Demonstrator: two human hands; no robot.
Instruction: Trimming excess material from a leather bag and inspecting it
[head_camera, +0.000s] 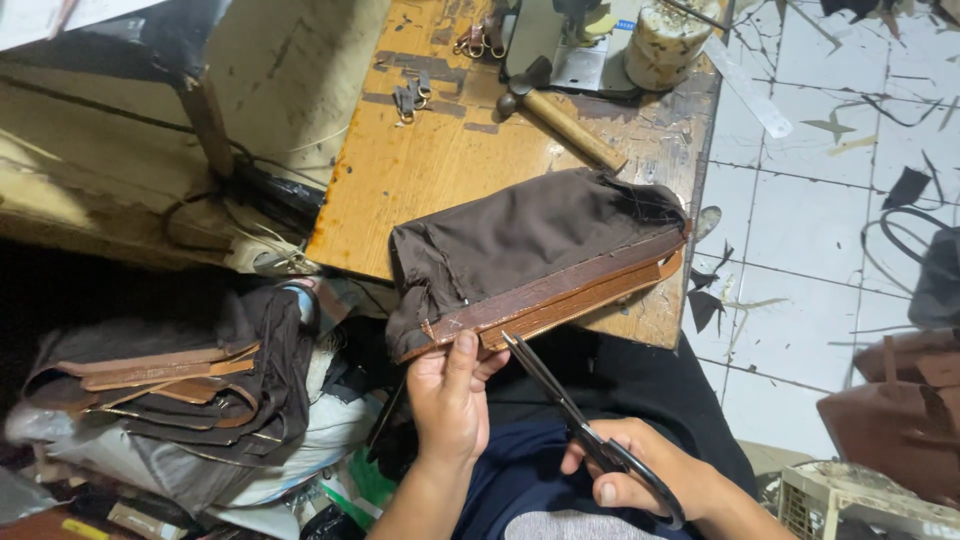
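A dark brown fabric bag piece (530, 240) with a tan leather strip (570, 292) along its near edge lies on the wooden worktable (420, 170). My left hand (450, 395) pinches the leather edge near its left end, thumb on top. My right hand (625, 480) holds black-handled scissors (560, 400), their blades slightly parted and the tips touching the leather strip just right of my left thumb.
A hammer (560, 120) with a wooden handle, metal buckles (410, 97) and a pale cylindrical pot (665, 45) sit at the table's far end. A pile of similar brown bag pieces (180, 390) lies at the left. Scraps litter the white tiled floor (800, 220) at the right.
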